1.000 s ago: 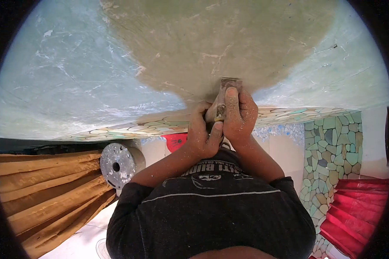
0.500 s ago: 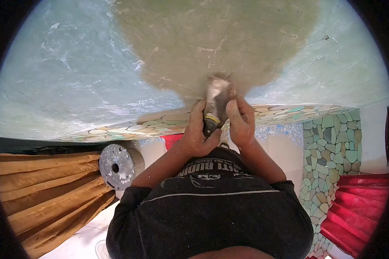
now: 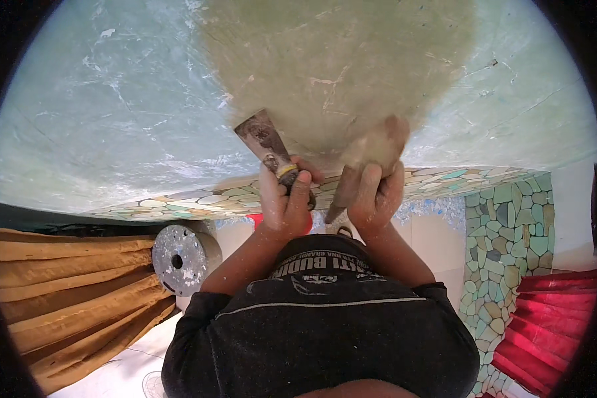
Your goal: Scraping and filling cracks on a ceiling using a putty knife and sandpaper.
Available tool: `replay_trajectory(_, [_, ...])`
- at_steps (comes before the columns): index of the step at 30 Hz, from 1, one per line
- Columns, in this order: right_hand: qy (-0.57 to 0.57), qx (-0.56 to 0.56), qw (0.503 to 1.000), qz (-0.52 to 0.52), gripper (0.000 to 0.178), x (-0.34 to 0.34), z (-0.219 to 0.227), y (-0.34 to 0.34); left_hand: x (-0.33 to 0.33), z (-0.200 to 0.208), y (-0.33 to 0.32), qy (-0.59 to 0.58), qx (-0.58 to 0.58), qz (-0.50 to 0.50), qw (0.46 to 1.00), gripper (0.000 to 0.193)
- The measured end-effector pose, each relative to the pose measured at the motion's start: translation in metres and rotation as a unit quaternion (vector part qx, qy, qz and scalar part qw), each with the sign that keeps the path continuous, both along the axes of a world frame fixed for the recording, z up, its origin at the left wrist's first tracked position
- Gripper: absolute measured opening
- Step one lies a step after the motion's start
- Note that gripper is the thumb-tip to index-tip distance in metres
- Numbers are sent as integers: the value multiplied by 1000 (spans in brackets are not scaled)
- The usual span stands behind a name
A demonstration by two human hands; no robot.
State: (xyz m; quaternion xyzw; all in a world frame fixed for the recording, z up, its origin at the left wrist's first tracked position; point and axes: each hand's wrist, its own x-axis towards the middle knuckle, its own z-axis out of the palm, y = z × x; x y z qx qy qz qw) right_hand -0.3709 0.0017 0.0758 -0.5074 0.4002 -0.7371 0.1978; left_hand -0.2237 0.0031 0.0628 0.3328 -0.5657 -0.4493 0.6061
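Note:
A putty knife with a worn metal blade and a dark, yellow-ringed handle is in my left hand, its fingers wrapped round the handle. The blade tilts up and to the left, in front of the wall. My right hand grips a flat brownish piece, narrow at its lower end. Motion smears its upper part, so I cannot tell its kind. Before both hands rises the green-blue wall, scratched and marked white, with a large brownish-green patch in the middle.
Along the wall's foot runs a stone-mosaic band. A paint-spotted round drum or spool stands at the left beside an orange-brown curtain. A red object lies behind my left wrist. On the right are a mosaic strip and red cloth.
My hands, close together before, have moved apart. The putty knife has gone left and now leans left. My right hand has shifted slightly right and lower with its piece.

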Motion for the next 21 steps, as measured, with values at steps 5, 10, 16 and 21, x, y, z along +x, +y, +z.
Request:
replay_trajectory(5, [200,-92,964,-151,19,-2,50,-26,18,-2,-10,-16,27,17,999,29])
replay_trajectory(10, [207,-90,952,-208,21,10,27,-39,30,-11,-23,-18,21,17,999,41])
replay_trajectory(16, [259,82,952,-141,28,13,-11,-21,36,-6,-26,-68,51,40,996,52])
replay_trajectory(21, [170,39,974,-146,36,11,44,-39,39,-11,-33,-68,35,25,997,45])
